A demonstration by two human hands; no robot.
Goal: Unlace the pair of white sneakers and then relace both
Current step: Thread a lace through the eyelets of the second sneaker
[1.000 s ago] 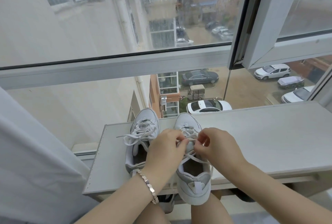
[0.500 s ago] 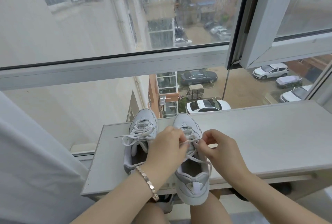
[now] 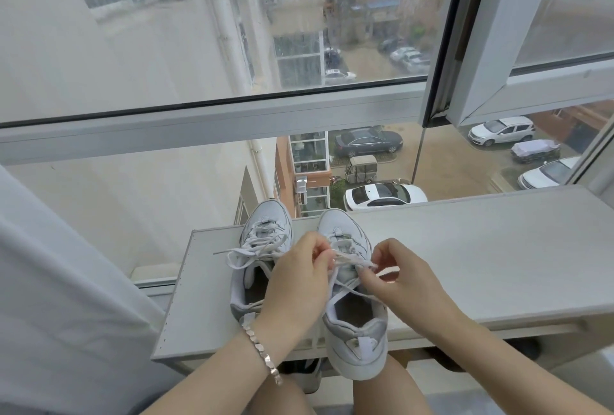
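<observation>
Two white sneakers stand side by side, toes to the window, on a white ledge [image 3: 465, 265]. The left sneaker [image 3: 262, 248] has its laces tied in a loose bow. The right sneaker [image 3: 352, 321] sits with its heel over the ledge's near edge. My left hand [image 3: 299, 281] and my right hand [image 3: 395, 278] are over the right sneaker's tongue. Each pinches a strand of its white lace [image 3: 352, 260], which stretches between them. My left hand hides part of both sneakers.
The window glass and its frame [image 3: 232, 122] rise just behind the sneakers. An open sash [image 3: 498, 49] juts in at the upper right. A white curtain [image 3: 50, 281] hangs at the left. My knees sit below the ledge's near edge.
My two hands have moved slightly apart, drawing the lace of the right sneaker out sideways between them. The sneakers have stayed in place.
</observation>
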